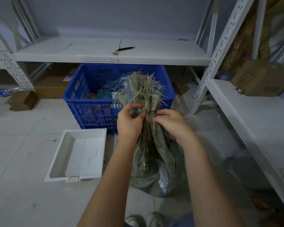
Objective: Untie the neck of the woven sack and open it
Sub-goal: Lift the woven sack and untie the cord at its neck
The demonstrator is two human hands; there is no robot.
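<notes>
Left hand [129, 122] and right hand [169, 122] meet at the gathered neck [148, 114] of the grey-green woven plastic sack [154, 161]; fingertips of both are pressed together on the knot or tie at the neck, left from one side, right from the other; the tie itself is too small and too buried in fibre to make out, so which strand each hand pinches I cannot tell.

Above the neck the frayed mouth of the sack [143, 86] fans out in loose pale and blue strands; below the neck the sack body bulges, standing on the tiled floor [23, 161], with the person's shoes [144, 220] near its base.

Taking the sack as landmark: blue perforated plastic crate [92, 95] directly behind it; shallow white plastic tray [79, 154] to its left on the floor; white metal shelving [105, 53] beyond the crate.

Risks, judged: frayed strands may be mistaken for the tie, so pulling one would tighten the knot or just shred the weave; a hard tug upward could tip the standing sack toward the crate; once the neck slackens with no hand on the body, contents may spill.
</notes>
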